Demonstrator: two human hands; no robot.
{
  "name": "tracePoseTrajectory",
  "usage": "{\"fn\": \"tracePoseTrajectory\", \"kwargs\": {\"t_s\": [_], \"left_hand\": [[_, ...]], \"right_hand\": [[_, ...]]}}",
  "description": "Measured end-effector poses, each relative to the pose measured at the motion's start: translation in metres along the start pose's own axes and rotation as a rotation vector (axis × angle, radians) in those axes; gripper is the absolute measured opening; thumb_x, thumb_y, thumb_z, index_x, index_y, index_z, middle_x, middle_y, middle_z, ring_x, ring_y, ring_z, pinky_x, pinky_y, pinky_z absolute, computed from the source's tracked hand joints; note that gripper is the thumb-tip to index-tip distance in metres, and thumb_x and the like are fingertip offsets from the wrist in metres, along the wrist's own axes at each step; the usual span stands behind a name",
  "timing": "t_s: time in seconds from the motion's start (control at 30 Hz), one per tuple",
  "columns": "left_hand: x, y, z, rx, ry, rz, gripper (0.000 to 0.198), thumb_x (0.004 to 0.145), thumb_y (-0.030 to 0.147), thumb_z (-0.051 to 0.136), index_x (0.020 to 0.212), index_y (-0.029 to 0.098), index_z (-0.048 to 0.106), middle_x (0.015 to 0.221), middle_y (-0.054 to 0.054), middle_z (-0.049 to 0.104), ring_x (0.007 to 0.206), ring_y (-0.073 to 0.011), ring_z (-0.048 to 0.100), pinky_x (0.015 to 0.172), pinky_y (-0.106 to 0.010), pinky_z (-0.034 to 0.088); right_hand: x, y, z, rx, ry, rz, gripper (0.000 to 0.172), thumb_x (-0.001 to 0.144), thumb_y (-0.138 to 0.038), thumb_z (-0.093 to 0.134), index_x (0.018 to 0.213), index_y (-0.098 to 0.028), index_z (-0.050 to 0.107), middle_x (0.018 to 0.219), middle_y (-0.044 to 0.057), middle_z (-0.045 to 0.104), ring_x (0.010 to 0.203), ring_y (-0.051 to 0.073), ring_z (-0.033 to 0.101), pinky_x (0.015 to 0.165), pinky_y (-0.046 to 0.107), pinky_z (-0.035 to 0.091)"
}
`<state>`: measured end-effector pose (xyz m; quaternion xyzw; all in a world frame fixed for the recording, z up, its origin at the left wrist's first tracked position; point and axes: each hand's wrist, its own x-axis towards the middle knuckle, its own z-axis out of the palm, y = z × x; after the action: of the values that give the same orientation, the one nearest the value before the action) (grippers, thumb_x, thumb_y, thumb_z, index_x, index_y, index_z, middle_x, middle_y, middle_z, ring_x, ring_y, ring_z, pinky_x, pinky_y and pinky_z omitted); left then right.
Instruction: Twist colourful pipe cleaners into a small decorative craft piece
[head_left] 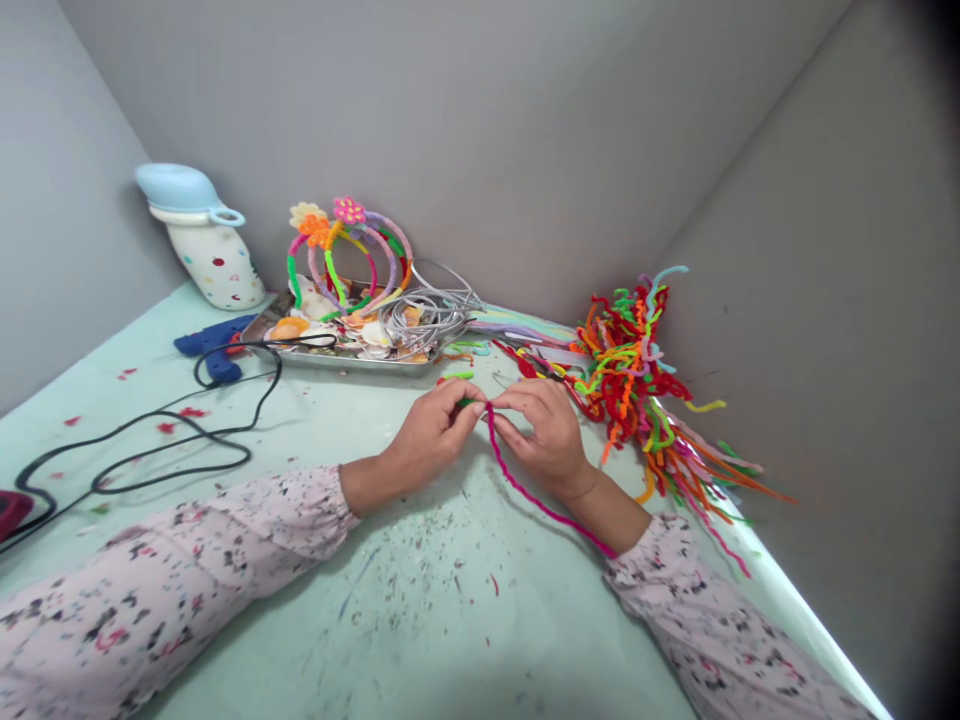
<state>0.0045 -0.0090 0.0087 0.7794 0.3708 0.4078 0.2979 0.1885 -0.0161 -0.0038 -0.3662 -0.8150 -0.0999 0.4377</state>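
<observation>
My left hand (429,432) and my right hand (546,432) meet over the middle of the table, fingertips almost touching. A magenta pipe cleaner (530,492) is pinched at its upper end by my right fingers; its long tail hangs down and runs toward my right sleeve. Between my left thumb and fingers a short bit of green (466,402) shows, looking like another pipe cleaner joined to the magenta one. Most of the green piece is covered by my fingers.
Behind my hands, a metal tray (352,362) holds flower-topped hoops (349,250) and coiled grey wire (427,318). A blue glue gun (217,345) with a black cord (217,435) lies left, near a bottle (214,260). Colourful pipe cleaners (630,360) pile up at right.
</observation>
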Motion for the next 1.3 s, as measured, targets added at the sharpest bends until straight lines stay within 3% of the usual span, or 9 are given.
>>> {"fn": "tracePoseTrajectory", "kwargs": {"t_s": [0.43,0.9,1.13,1.3], "left_hand": [[0.0003,-0.0024,0.0012,0.040,0.019,0.049,0.013,0.090,0.021,0.047,0.087,0.016,0.059,0.080,-0.002,0.060,0.073,-0.0144,0.053,0.068,-0.027,0.041],[-0.0002,-0.0070,0.0018,0.127,-0.028,0.117,0.012,0.091,0.018,0.045,0.089,0.017,0.057,0.082,-0.003,0.056,0.077,-0.0153,0.052,0.071,-0.028,0.040],[-0.0008,-0.0093,0.0020,0.177,-0.053,0.117,0.013,0.091,0.018,0.043,0.090,0.017,0.056,0.083,-0.003,0.055,0.076,-0.0154,0.051,0.070,-0.028,0.040],[-0.0005,-0.0087,0.0013,0.153,-0.026,0.103,0.012,0.092,0.020,0.045,0.090,0.017,0.056,0.084,-0.003,0.057,0.079,-0.0160,0.053,0.072,-0.029,0.041]], "right_hand": [[0.0030,0.0008,-0.0004,-0.031,-0.008,-0.010,0.006,0.087,-0.026,0.058,0.088,-0.024,0.064,0.084,0.003,0.068,0.080,0.019,0.059,0.073,0.036,0.043],[0.0011,-0.0010,0.0026,0.212,-0.053,0.206,0.005,0.083,-0.027,0.064,0.082,-0.022,0.063,0.079,0.002,0.064,0.079,0.018,0.059,0.075,0.035,0.048],[0.0011,-0.0014,0.0022,0.315,-0.162,0.381,0.010,0.082,-0.030,0.065,0.082,-0.020,0.065,0.082,0.003,0.066,0.081,0.018,0.063,0.076,0.032,0.049],[0.0031,-0.0030,0.0021,0.283,-0.148,0.346,0.011,0.084,-0.030,0.064,0.084,-0.019,0.064,0.084,0.003,0.065,0.084,0.018,0.061,0.080,0.034,0.047]]}}
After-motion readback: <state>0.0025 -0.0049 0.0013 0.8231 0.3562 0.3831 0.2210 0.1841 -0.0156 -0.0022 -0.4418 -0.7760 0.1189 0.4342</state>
